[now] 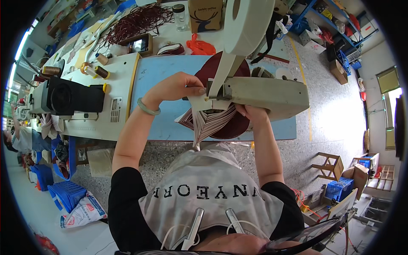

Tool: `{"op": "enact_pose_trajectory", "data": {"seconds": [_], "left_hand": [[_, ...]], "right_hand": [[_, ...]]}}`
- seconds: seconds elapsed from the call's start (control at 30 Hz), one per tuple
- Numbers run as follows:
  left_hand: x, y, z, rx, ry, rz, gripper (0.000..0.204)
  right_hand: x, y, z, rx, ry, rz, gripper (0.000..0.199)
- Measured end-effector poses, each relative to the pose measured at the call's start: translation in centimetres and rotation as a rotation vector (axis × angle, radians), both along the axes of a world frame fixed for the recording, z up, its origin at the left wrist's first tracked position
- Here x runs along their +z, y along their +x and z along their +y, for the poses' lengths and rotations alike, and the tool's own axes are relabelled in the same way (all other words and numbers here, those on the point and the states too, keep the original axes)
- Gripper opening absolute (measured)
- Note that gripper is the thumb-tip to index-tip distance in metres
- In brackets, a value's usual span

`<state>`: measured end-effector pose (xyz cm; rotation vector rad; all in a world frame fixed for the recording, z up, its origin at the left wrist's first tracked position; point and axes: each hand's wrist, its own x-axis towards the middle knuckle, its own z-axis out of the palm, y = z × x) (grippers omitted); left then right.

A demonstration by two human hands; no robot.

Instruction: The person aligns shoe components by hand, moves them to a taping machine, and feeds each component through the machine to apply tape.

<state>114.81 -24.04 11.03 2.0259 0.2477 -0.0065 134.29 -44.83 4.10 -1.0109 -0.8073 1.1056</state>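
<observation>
A workshop with a speckled grey floor (340, 119), a long blue tabletop (163, 70), blue metal shelving (340, 25), a wooden stool (329, 166), blue plastic crates (68, 193), and a bright window (391, 106).

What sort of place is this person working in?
Most likely a small sewing or stitching workshop. A cream industrial sewing machine stands on a blue worktable, thread spools lie beside it, and blue crates sit on the floor.
</observation>
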Motion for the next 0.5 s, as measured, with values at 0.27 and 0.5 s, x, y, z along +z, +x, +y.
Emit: {"op": "enact_pose_trajectory", "data": {"seconds": [0.27, 0.5], "left_hand": [[-2.3, -0.1, 0.0, 0.054, -0.308, -0.049, 0.026], [-2.7, 0.0, 0.0, 0.084, -0.316, -0.075, 0.028]], "right_hand": [[-0.7, -0.3, 0.3, -0.091, 0.041, 0.118, 0.017], [-1.3, 0.0, 0.4, -0.145, -0.019, 0.203, 0.014]]}}
